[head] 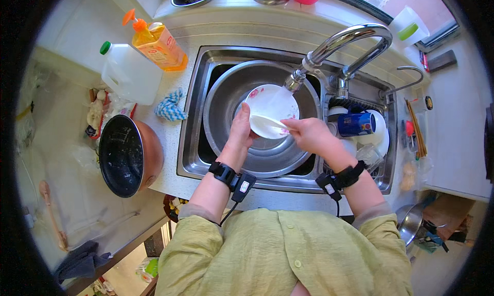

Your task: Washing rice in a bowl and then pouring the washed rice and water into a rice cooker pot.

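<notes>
My left hand (242, 127) grips the left edge of a white plate (262, 101) with pink flowers, tilted over a large round steel basin (220, 122). My right hand (308, 134) pinches the handle of a white spoon (266, 125), seemingly ceramic, whose bowl lies in front of the plate's lower part. Water runs onto the plate from the spout of a chrome faucet (295, 79). The basin sits inside the left bowl of a steel double sink (189, 149).
Right of the basin, a rack holds white dishes (380, 132), a blue mug (355, 124) and a clear glass (368, 155). Leftward are a brown pot (152, 153), a blue-white cloth (171, 106), a white jug (133, 72) and an orange soap bottle (160, 47). Chopsticks (417, 130) lie far right.
</notes>
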A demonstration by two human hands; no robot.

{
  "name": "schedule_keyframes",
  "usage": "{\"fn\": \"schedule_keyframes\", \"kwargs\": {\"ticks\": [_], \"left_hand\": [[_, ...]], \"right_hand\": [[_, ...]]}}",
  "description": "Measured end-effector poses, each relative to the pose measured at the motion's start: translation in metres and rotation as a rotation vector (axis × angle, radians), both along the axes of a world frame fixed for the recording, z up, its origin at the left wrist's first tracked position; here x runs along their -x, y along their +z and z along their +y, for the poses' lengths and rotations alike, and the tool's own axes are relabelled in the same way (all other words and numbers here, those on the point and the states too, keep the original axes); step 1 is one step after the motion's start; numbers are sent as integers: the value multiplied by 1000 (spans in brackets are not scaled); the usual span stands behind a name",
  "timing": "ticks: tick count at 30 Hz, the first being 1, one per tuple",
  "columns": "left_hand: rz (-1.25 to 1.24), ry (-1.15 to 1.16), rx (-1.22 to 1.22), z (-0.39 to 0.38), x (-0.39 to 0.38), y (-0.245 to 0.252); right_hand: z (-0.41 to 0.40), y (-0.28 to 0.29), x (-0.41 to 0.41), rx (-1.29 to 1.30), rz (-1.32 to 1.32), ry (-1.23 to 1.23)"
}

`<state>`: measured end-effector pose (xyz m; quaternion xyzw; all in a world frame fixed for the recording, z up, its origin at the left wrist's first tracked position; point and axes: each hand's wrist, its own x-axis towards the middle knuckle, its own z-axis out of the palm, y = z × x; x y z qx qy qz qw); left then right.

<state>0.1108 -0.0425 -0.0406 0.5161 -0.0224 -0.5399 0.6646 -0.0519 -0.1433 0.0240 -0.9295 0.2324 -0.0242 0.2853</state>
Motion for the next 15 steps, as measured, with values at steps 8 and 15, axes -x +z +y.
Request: {"fn": "schedule_keyframes", "kwargs": {"ticks": [8,15], "left_hand": [[106,-9,-29,-1,-2,-8],[58,32,-33,-3,-11,-6]], "right_hand": [[1,3,-18,89,4,-122],[-16,9,0,70,79,-29]]}}
